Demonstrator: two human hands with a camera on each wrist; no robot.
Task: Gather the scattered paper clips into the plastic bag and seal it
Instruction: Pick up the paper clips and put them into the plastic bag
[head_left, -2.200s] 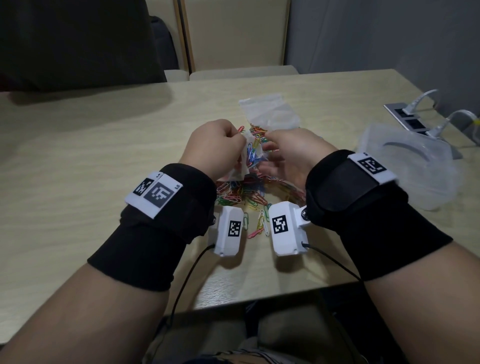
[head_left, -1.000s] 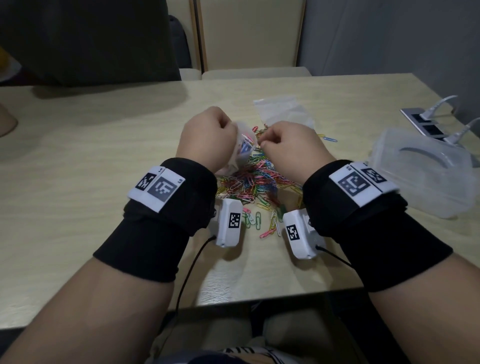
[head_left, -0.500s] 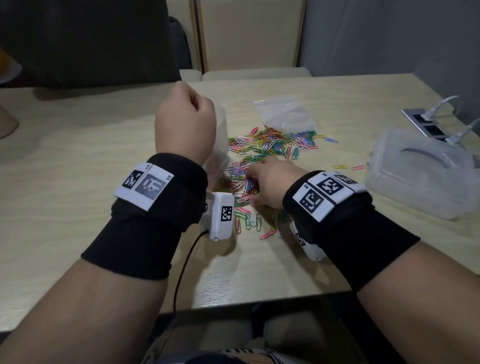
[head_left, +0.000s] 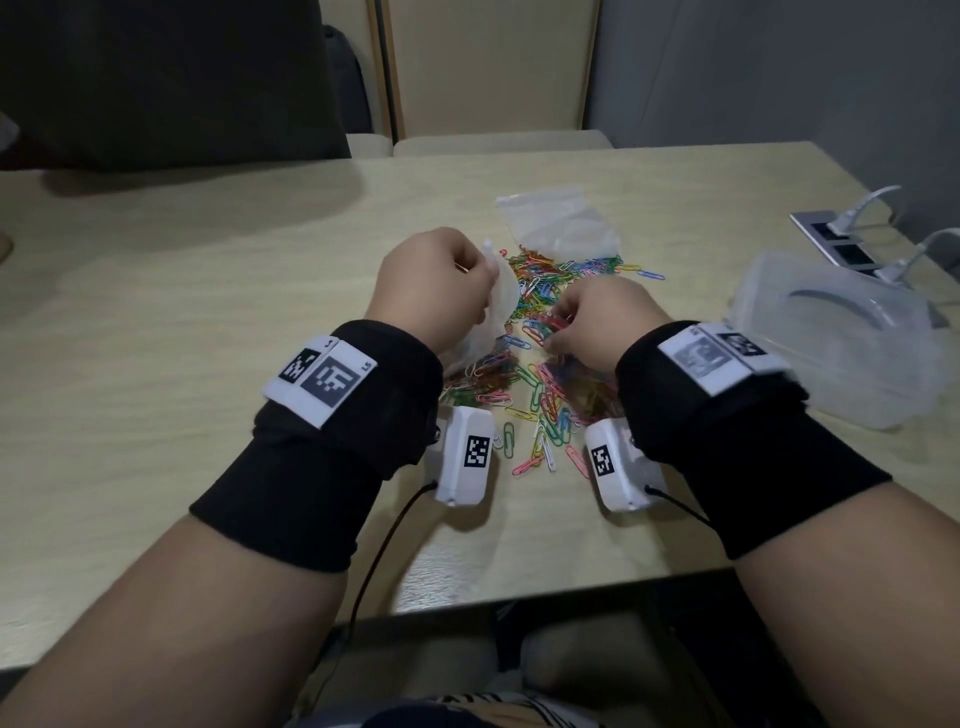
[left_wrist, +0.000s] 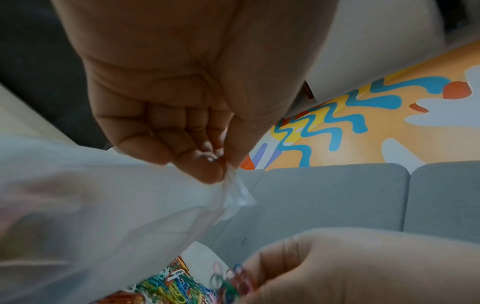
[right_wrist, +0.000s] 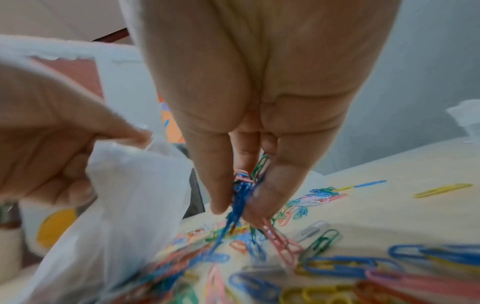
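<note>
Clips lie in a bright heap on the desk, spread under and beyond both sets of fingers, so most of the gathering is yet to do. Half a second ago the left hand held the bag high while the right hand pressed down into the heap; now the bag has come lower and nearer, and the right hand has lifted with a bunch. The left fingers are clamped on the bag's rim, thumb against fingertips, and the film hangs below them with its mouth turned toward the right hand. The right fingers are closed round a tangle of clips, blue and green and pink, with some trailing down to the heap just below the fingertips. I judge this handful is about to go into the bag, and the trailing clips may drop off or snag on the rim. Whether the bag already holds any clips I cannot tell. Past the fingers lies a second bag, flat at the heap's far edge; right of the right hand sits a clear tub, and beyond it sockets with white plugs. Chairs stand behind the desk against a grey wall.
</note>
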